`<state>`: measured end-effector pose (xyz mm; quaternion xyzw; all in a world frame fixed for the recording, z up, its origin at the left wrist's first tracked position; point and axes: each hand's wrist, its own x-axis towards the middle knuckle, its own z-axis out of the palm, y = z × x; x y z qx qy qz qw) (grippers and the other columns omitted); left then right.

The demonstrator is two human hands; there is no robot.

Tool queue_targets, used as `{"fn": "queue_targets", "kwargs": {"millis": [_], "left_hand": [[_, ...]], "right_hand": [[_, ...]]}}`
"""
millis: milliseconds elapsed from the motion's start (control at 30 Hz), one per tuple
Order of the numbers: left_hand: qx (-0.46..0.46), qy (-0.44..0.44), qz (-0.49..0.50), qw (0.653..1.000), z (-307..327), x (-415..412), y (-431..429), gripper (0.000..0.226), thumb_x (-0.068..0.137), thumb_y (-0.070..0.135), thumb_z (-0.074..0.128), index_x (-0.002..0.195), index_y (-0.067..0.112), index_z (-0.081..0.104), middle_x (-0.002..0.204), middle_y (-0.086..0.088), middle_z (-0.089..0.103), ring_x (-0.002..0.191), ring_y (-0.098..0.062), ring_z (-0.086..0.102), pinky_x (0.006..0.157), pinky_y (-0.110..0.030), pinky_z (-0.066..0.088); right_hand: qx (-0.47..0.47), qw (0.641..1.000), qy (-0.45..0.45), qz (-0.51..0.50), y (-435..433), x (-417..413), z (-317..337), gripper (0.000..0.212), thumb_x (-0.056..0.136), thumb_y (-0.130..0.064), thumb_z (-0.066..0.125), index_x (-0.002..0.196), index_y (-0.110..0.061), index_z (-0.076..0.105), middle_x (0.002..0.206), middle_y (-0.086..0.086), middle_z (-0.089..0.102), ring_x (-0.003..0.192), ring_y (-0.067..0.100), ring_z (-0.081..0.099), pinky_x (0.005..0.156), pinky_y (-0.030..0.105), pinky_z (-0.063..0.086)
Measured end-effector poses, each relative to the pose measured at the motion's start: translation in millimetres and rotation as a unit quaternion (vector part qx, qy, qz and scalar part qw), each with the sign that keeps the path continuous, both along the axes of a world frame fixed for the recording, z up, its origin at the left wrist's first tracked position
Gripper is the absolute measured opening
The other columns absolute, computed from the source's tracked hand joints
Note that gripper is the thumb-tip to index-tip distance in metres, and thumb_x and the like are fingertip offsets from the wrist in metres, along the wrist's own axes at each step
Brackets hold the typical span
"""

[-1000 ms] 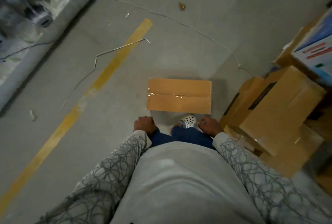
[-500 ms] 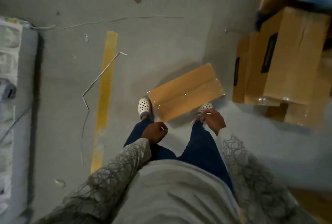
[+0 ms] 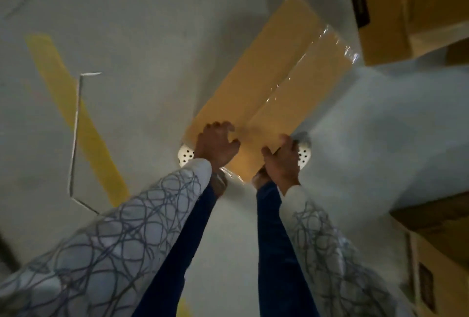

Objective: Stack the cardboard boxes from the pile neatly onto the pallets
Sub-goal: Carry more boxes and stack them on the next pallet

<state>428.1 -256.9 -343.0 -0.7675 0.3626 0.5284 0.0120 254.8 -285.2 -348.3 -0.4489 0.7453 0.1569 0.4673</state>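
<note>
Grey concrete floor (image 3: pixel 152 37) filled the view. At the far left a yellow stripe (image 3: pixel 101 164) ran slantwise across it, and a thin bent white strap (image 3: pixel 79 103) lay over the stripe.

Further right, a patterned left sleeve (image 3: pixel 127 240) reached down beside dark blue trouser legs (image 3: pixel 182 253). A white shoe (image 3: pixel 186 155) with holes showed just left of the left hand (image 3: pixel 215 146). That hand sat on the near left corner of the box (image 3: pixel 274 83), its fingers curled down onto the top face and gripping it.

The box was a long, flat brown carton, lying between the feet and slanting away toward the upper right. Clear tape (image 3: pixel 284 80) ran along its middle seam and hung over both ends. Whether its near end was clear of the floor could not be told.

The right hand (image 3: pixel 281 161) gripped the near right edge, thumb on top and fingers wrapped round the side. A second white shoe (image 3: pixel 304 155) showed just beside it, and the right sleeve (image 3: pixel 330 253) ran back toward the camera.

At the far right stood the pile (image 3: pixel 380 24) of larger cartons, near the box's far end, with more cartons (image 3: pixel 436 253) at the lower right.
</note>
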Motion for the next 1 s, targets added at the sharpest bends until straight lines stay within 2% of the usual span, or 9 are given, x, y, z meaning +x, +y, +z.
{"fn": "queue_targets", "kwargs": {"millis": [133,200,300,400,500,633,767,867,1000], "left_hand": [[-0.094,-0.141,0.002,0.986,-86,-8,-32,0.081,0.084,0.042,0.073,0.153,0.017,0.039,0.161,-0.008,0.036,0.147,-0.03,0.03,0.116,-0.05,0.026],[-0.099,-0.152,0.047,0.982,-117,-8,-52,0.097,0.081,0.046,0.075,0.16,0.018,0.026,0.168,-0.003,0.024,0.153,-0.024,0.023,0.121,-0.05,0.018],[-0.031,-0.13,0.115,0.984,-136,-5,-80,0.102,0.074,0.055,0.08,0.157,0.022,0.03,0.161,-0.002,0.036,0.147,-0.028,0.035,0.117,-0.054,0.023],[-0.01,-0.163,0.15,0.975,-113,-12,-101,0.087,0.068,0.053,0.08,0.141,0.02,0.046,0.143,-0.003,0.05,0.133,-0.032,0.046,0.107,-0.052,0.028],[-0.065,-0.234,0.102,0.965,-49,-21,-105,0.075,0.069,0.048,0.075,0.132,0.017,0.049,0.134,-0.001,0.051,0.127,-0.033,0.044,0.1,-0.05,0.027],[-0.153,-0.277,-0.007,0.949,77,-33,-95,0.073,0.072,0.056,0.066,0.134,0.02,0.05,0.131,-0.001,0.05,0.123,-0.033,0.043,0.1,-0.046,0.025],[-0.198,-0.241,-0.103,0.945,220,-40,-74,0.073,0.076,0.06,0.06,0.138,0.023,0.049,0.132,0.002,0.051,0.123,-0.031,0.041,0.101,-0.047,0.024],[-0.251,-0.22,-0.15,0.93,322,-51,-58,0.073,0.078,0.063,0.058,0.138,0.022,0.051,0.133,0.002,0.053,0.124,-0.031,0.042,0.103,-0.047,0.023],[-0.352,-0.195,-0.203,0.893,427,-76,-45,0.065,0.078,0.059,0.06,0.13,0.021,0.057,0.13,0.0,0.058,0.123,-0.031,0.044,0.104,-0.048,0.024]], "right_hand": [[-0.06,0.982,0.051,-0.173,-26,-16,-78,0.089,0.09,-0.034,0.071,0.161,-0.015,0.019,0.161,0.014,0.03,0.143,0.034,0.037,0.11,0.04,0.032],[-0.035,0.964,0.011,-0.263,-33,-20,-109,0.104,0.081,-0.039,0.08,0.161,-0.016,0.017,0.161,0.011,0.032,0.145,0.033,0.035,0.115,0.038,0.028],[-0.01,0.927,-0.088,-0.363,-30,-21,-122,0.135,0.046,-0.048,0.09,0.159,-0.021,0.021,0.155,0.006,0.042,0.14,0.032,0.044,0.118,0.048,0.037],[-0.016,0.906,-0.117,-0.406,-31,-24,-106,0.131,0.039,-0.039,0.097,0.153,-0.021,0.035,0.145,0.002,0.051,0.129,0.027,0.052,0.112,0.046,0.043],[-0.018,0.885,-0.134,-0.445,-17,-26,-64,0.131,0.022,-0.048,0.097,0.142,-0.027,0.049,0.132,-0.004,0.062,0.116,0.023,0.06,0.104,0.04,0.047],[0.017,0.819,-0.177,-0.545,21,-21,54,0.104,0.023,-0.045,0.102,0.118,-0.038,0.061,0.119,-0.005,0.071,0.11,0.029,0.065,0.101,0.055,0.052],[0.08,0.764,-0.216,-0.603,72,-18,211,0.102,0.045,-0.042,0.1,0.136,-0.039,0.052,0.136,0.003,0.055,0.121,0.036,0.054,0.084,0.068,0.054],[0.068,0.75,-0.243,-0.611,115,-19,319,0.115,0.046,-0.048,0.096,0.147,-0.043,0.042,0.137,0.003,0.056,0.115,0.034,0.058,0.074,0.063,0.057],[0.033,0.706,-0.256,-0.659,156,-30,424,0.105,0.041,-0.055,0.091,0.136,-0.03,0.056,0.13,0.011,0.063,0.107,0.035,0.065,0.072,0.056,0.06]]}}
